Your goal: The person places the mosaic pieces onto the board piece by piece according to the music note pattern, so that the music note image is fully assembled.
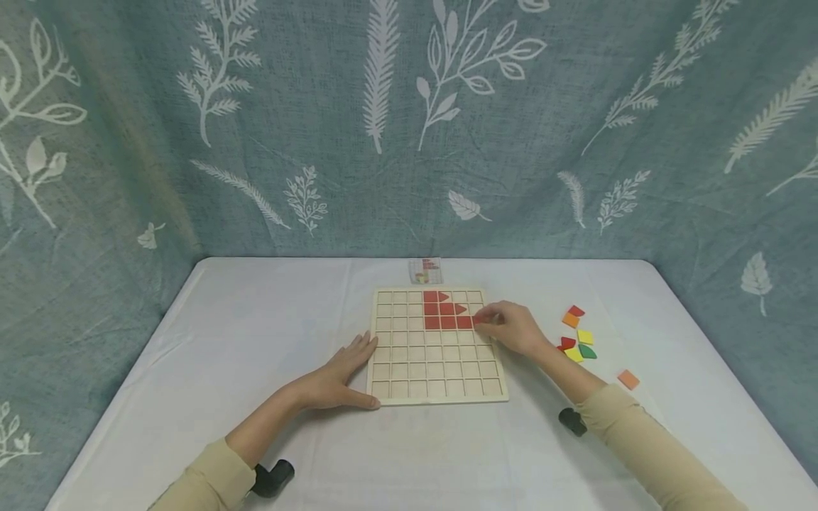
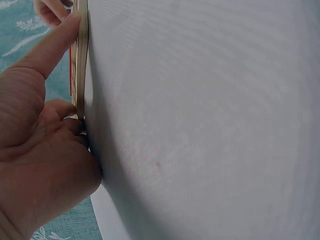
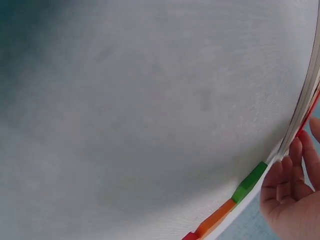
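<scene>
A pale wooden grid board (image 1: 434, 369) lies flat on the table. Red square and triangular tiles (image 1: 439, 309) fill several cells in its upper right part, in stepped rows. My right hand (image 1: 511, 328) is over the board's right edge and pinches a small red tile (image 1: 476, 321) at the end of the lowest red row; the fingertips hide most of its shape. Spread along the board's left edge, my left hand (image 1: 335, 376) touches it with extended fingers and thumb. The left wrist view shows that thumb (image 2: 55, 47) against the board's side (image 2: 83, 60).
A small picture card (image 1: 425, 271) lies just behind the board. To the right are loose tiles: orange (image 1: 571, 320), yellow (image 1: 584, 337), green (image 1: 587, 351) and red (image 1: 566, 343). One orange tile (image 1: 629, 380) lies apart, nearer the front. A patterned curtain (image 1: 409, 177) hangs behind the white table (image 1: 275, 305).
</scene>
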`<state>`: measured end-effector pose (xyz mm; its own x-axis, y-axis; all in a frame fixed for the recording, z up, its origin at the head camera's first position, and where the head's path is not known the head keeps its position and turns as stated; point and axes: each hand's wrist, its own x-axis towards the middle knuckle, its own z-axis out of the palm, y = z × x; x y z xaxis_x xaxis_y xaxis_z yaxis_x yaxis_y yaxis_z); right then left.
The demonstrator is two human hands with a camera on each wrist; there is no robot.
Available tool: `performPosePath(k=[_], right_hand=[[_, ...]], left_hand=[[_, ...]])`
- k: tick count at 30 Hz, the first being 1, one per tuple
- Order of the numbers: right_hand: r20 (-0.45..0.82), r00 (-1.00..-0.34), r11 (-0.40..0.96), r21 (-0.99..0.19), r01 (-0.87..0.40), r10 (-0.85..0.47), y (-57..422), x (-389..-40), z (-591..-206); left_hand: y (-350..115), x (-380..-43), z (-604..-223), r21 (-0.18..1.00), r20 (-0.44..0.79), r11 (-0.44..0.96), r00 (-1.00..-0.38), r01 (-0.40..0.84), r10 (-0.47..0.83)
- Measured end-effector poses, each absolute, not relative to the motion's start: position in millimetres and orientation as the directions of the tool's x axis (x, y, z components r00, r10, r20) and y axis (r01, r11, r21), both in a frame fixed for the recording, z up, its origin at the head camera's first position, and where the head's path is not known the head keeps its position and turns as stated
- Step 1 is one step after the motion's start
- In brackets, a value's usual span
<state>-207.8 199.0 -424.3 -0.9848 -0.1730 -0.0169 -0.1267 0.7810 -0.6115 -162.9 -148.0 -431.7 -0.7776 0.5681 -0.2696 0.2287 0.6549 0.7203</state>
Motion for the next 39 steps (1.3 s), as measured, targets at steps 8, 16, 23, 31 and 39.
performPosePath(k=[8, 16, 23, 31, 39], right_hand=[[-0.022, -0.995, 0.758, -0.649, -0.06, -0.097, 225, -201, -422], [-0.109, -0.993, 0.691, -0.713, 0.116, 0.054, 285, -186, -411], [-0.17, -0.976, 0.696, -0.686, 0.214, 0.134, 325, -176, -412], [-0.163, -0.977, 0.735, -0.644, 0.212, 0.138, 337, -181, -420], [-0.136, -0.98, 0.757, -0.622, 0.2, 0.147, 336, -185, -422]], left_hand=[[-147, -162, -431, 0.721, -0.272, 0.656, -0.779, 0.225, 0.566], [-150, -163, -430, 0.714, -0.275, 0.664, -0.783, 0.223, 0.558], [-152, -165, -434, 0.711, -0.277, 0.668, -0.784, 0.222, 0.555], [-150, -163, -432, 0.716, -0.276, 0.663, -0.783, 0.219, 0.557], [-148, -162, -431, 0.721, -0.268, 0.653, -0.776, 0.231, 0.571]])
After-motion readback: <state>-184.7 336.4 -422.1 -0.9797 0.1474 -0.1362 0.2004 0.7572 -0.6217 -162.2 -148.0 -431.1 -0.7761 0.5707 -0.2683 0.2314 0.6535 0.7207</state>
